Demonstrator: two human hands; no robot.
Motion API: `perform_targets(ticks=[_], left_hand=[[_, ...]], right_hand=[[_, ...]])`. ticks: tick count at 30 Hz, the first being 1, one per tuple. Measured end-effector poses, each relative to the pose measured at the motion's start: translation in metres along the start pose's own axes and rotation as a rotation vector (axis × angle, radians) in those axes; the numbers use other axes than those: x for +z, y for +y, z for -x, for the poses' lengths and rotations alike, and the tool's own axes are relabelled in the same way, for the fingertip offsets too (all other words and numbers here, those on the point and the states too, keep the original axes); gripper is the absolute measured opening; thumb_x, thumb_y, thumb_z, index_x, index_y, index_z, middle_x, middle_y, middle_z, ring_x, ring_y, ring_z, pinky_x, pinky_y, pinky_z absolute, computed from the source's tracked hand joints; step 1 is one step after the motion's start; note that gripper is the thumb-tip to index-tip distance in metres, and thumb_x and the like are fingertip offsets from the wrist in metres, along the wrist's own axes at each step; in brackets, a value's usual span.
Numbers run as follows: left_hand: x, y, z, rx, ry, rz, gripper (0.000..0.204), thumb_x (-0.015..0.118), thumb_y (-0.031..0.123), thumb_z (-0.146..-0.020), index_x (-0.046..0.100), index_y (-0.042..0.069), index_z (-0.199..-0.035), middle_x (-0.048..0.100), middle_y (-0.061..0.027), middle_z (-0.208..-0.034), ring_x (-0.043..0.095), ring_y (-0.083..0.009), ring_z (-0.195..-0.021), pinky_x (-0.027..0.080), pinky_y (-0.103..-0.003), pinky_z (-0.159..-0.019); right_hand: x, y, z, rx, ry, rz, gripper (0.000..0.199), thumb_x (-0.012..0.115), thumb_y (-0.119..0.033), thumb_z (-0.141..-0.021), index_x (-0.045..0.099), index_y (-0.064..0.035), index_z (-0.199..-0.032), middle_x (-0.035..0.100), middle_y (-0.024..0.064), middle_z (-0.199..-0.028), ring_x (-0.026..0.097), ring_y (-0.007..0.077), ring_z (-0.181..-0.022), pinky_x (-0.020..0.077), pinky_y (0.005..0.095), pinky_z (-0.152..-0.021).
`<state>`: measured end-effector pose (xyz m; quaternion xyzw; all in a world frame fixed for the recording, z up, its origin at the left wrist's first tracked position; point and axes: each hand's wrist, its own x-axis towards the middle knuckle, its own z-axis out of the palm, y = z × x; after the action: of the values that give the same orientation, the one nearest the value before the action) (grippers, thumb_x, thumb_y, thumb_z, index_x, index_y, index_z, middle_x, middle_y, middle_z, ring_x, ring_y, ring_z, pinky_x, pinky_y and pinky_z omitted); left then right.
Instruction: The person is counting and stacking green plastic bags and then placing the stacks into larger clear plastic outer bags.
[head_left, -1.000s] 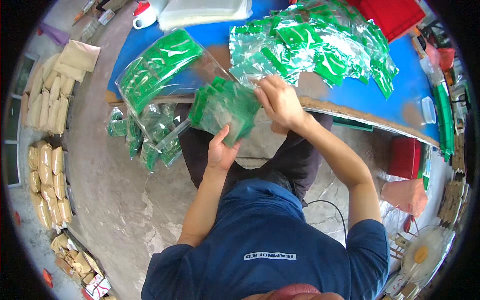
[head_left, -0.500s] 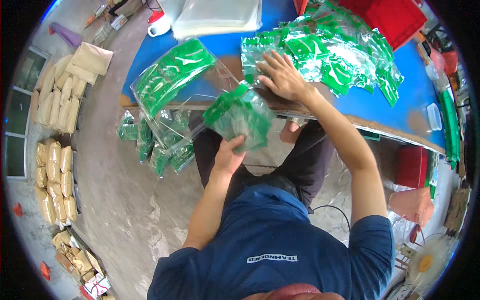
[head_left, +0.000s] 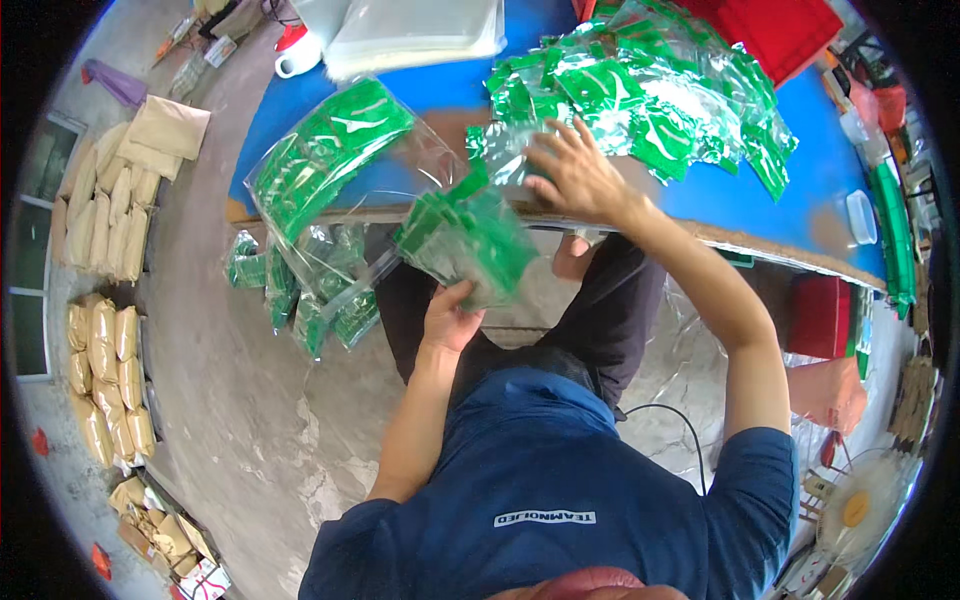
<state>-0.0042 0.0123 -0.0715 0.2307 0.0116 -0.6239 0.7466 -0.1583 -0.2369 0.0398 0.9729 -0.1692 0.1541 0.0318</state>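
Over my lap, my left hand [head_left: 452,316] is closed on a bunch of green-and-clear plastic packets [head_left: 470,240], its thumb on top of them. My right hand [head_left: 585,180] lies on the blue table close to its front edge, palm down with fingers stretched out. Under or beside its fingertips is a single shiny packet [head_left: 500,150], near the upper end of the held bunch. Beyond it spreads a large heap of similar green packets [head_left: 640,90]. To the left, a big clear bag [head_left: 330,150] with green packets inside lies at the table edge.
A stack of clear plastic sheets or bags [head_left: 415,35] and a white jug with a red lid [head_left: 297,50] stand at the back left. A red bin [head_left: 775,35] sits behind the heap. More bagged green packets [head_left: 310,285] hang below the table edge. Brown sacks [head_left: 110,370] line the left wall.
My right hand has shifted slightly toward me, and a packet now lies apart from the heap, nearer the held bunch. My left hand keeps its hold. The whole view has shifted a little.
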Motion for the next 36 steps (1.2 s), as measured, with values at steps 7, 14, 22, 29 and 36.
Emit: perform_targets(ticks=[7,14,22,29,36], left_hand=[[0.017,-0.011,-0.009,-0.052,0.033,0.058,0.043,0.068,0.006,-0.086,0.058,0.006,-0.128,0.064,-0.0058,-0.124,0.057,-0.0227,-0.120,0.042,-0.042,-0.108],[0.011,-0.015,-0.008,-0.105,0.030,0.041,0.047,0.067,0.005,-0.087,0.054,0.005,-0.132,0.061,-0.0070,-0.128,0.056,-0.0251,-0.124,0.041,-0.043,-0.110],[0.004,0.016,0.019,-0.065,-0.048,-0.259,0.065,0.072,0.004,-0.077,0.049,0.005,-0.137,0.060,-0.0063,-0.130,0.057,-0.0274,-0.122,0.044,-0.045,-0.107],[-0.007,0.005,0.014,-0.205,-0.298,-0.021,0.067,0.079,0.011,-0.075,0.053,0.004,-0.137,0.060,-0.0094,-0.134,0.056,-0.0281,-0.124,0.042,-0.044,-0.109],[0.043,-0.019,-0.006,-0.159,-0.288,0.068,0.055,0.070,0.021,-0.088,0.052,0.007,-0.138,0.058,-0.0121,-0.138,0.054,-0.0307,-0.128,0.039,-0.050,-0.112]], right_hand=[[-0.026,-0.056,0.031,0.136,-0.091,-0.650,0.028,0.061,-0.018,-0.094,0.063,0.0004,-0.115,0.059,0.0163,-0.117,0.055,0.0364,-0.116,0.0486,0.0423,-0.093],[0.000,0.008,0.010,0.146,0.072,0.101,0.057,0.054,-0.046,-0.097,0.057,0.0007,-0.130,0.052,0.0189,-0.141,0.040,0.0395,-0.137,0.0313,0.0533,-0.113],[-0.013,-0.052,0.062,0.146,0.164,-0.271,0.048,0.074,-0.031,-0.083,0.060,0.0002,-0.115,0.058,0.0154,-0.114,0.053,0.0343,-0.115,0.0444,0.0433,-0.098],[-0.012,-0.077,0.064,0.460,0.643,-0.484,0.022,0.066,0.001,-0.086,0.061,-0.0033,-0.108,0.060,0.0139,-0.097,0.060,0.0333,-0.087,0.0504,0.0361,-0.080],[-0.027,-0.110,0.065,0.922,0.318,-1.570,0.027,0.056,-0.025,-0.103,0.058,-0.0011,-0.116,0.063,0.0012,-0.100,0.056,0.0078,-0.092,0.0476,0.0261,-0.081]])
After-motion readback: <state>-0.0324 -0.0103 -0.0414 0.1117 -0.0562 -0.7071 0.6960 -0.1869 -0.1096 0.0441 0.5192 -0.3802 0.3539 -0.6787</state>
